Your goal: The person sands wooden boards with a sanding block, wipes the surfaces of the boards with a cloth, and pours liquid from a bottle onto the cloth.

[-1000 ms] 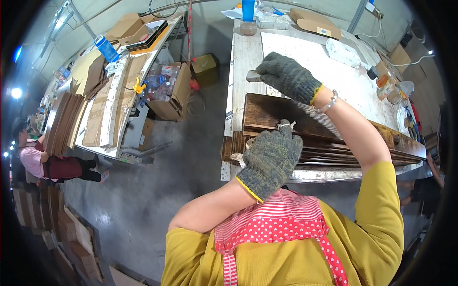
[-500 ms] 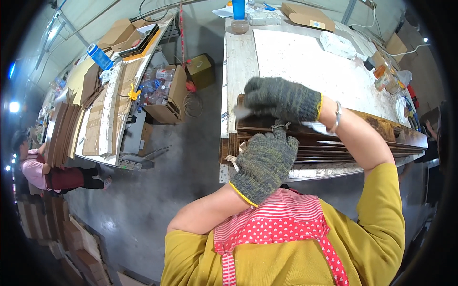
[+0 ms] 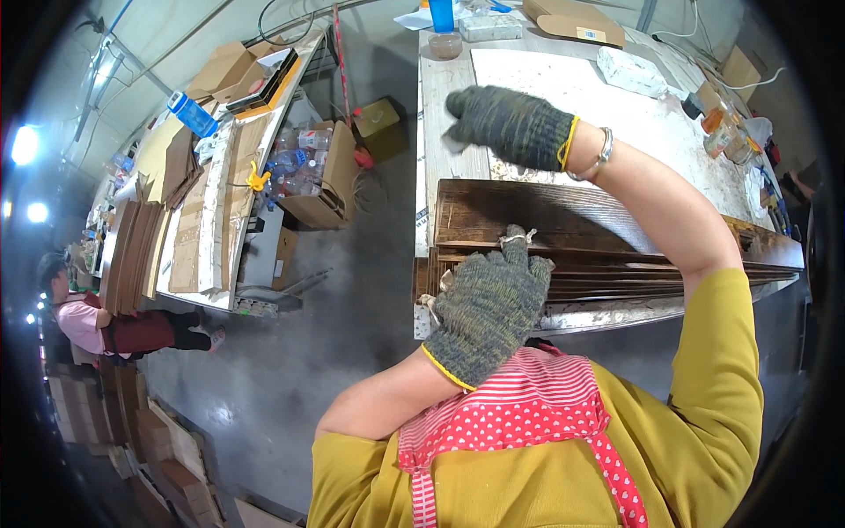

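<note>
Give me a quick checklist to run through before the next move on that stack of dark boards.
1. Left hand on the stack of dark boards: ok, its gloved fingers rest on the near left edge.
2. Right hand off the boards: ok, it is raised above the far end of the workbench; whether it holds anything, cannot tell.
3. Stack squared up: not ok, the layers look stepped along the near side.
4. Stack fully on the bench: cannot tell, the near edge sits close to the bench edge.
5. Gloves on both hands: ok.
6. Bench behind the stack: not ok, a cardboard box and small containers stand at the back.
</note>
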